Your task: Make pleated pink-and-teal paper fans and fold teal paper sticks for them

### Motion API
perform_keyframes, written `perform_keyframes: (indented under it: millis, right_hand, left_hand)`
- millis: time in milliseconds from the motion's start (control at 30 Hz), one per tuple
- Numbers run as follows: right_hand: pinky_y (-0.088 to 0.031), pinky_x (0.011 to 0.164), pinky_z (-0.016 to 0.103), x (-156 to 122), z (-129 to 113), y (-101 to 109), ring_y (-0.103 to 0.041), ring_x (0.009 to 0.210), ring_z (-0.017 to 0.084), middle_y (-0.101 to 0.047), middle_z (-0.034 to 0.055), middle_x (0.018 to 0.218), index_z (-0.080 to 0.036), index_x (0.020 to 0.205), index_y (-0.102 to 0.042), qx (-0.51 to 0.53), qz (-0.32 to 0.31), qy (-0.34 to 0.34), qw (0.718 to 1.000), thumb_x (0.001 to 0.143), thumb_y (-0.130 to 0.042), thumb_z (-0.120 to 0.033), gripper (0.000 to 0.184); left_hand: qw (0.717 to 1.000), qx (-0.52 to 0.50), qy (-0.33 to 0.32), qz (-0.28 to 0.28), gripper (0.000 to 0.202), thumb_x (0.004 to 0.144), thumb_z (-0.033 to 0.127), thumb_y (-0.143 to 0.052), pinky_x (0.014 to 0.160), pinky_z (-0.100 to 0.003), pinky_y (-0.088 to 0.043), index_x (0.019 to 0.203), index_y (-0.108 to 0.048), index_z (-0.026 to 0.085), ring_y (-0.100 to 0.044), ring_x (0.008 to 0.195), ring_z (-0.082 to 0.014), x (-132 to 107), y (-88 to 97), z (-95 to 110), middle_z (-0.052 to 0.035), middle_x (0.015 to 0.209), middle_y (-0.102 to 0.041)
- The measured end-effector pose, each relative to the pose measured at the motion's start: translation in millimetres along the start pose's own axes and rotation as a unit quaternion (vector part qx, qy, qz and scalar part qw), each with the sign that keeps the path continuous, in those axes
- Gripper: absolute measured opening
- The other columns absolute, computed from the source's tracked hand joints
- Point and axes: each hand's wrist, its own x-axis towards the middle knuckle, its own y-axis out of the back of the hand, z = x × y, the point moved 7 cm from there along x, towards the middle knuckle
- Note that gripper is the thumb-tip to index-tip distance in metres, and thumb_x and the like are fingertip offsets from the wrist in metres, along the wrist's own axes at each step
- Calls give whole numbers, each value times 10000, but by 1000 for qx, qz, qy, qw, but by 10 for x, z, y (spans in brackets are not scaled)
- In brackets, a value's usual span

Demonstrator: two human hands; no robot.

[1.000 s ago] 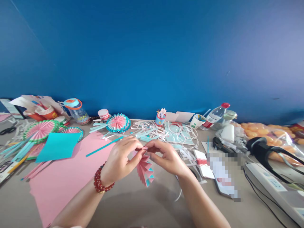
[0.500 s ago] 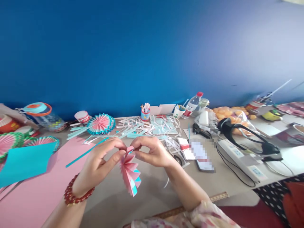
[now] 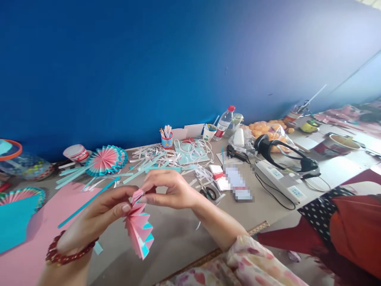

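Both hands hold a pleated pink paper fan with teal edges (image 3: 139, 232) above the table. My left hand (image 3: 95, 216), with a red bead bracelet at the wrist, pinches the fan's top from the left. My right hand (image 3: 171, 190) pinches the same top point from the right, fingers curled. The fan hangs down and spreads open below the pinch. A large pink paper sheet (image 3: 29, 254) lies on the table under my left arm.
A finished pink and teal round fan (image 3: 104, 159) lies near the wall, amid cut paper strips (image 3: 154, 157). Scissors (image 3: 208, 192), a phone (image 3: 236, 182), a power strip (image 3: 279, 184), a water bottle (image 3: 224, 122) and a black headset (image 3: 285, 153) sit to the right. A teal sheet (image 3: 13, 222) lies at the left.
The view has swung to the right, showing more of the table's right end. My hands keep pinching the fan's top; the fan now hangs lower and further left in view.
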Motion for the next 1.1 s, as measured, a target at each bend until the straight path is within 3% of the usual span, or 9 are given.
perform_keyframes:
  millis: [133,267,533,767,900,1100]
  right_hand:
    - [-528,742,271,-4,8,-27,-617,785,139,-670,55,871,-178,965,-644,-6,-9,-4,1000,931,-611,-371,199]
    - [-528,751,257,-1,8,-42,-625,792,132,-684,55,932,-174,1074,-623,5,-15,-2,1000,923,-613,-338,223]
    - [-528,732,258,-13,15,-31,-616,772,132,-667,47,854,-162,1008,-628,37,-4,1,999,917,-619,-326,188]
    - [-533,653,228,-19,49,-46,-608,704,108,-651,40,844,-152,1031,-618,97,-8,-28,995,896,-646,-423,305]
    - [-537,674,239,-38,81,-13,-613,718,117,-652,43,835,-157,970,-620,81,17,-42,996,896,-635,-479,331]
    - [-519,680,230,-38,93,14,-599,716,106,-633,33,854,-167,945,-616,100,47,-47,993,901,-647,-420,259]
  left_hand:
    - [998,-58,23,-1,216,881,439,-643,642,-305,-580,975,-729,264,-669,740,-214,-5,-9,-44,-55,867,-712]
    - [999,-48,18,1,205,878,425,-651,659,-301,-578,934,-738,249,-670,749,-216,24,-32,-10,-51,835,-709]
    - [1000,4,3,-15,258,923,437,-570,598,-260,-533,918,-725,231,-634,683,-190,33,-68,95,-42,760,-685]
    - [999,15,-13,-33,248,962,406,-509,613,-246,-524,954,-691,238,-616,702,-175,9,-131,159,-41,797,-668]
    - [998,52,-17,-14,257,971,377,-485,609,-237,-509,900,-672,217,-612,702,-170,26,-123,186,-35,773,-653]
    - [993,106,-38,32,223,970,325,-494,621,-229,-506,858,-657,222,-631,729,-174,21,-89,230,-14,735,-645]
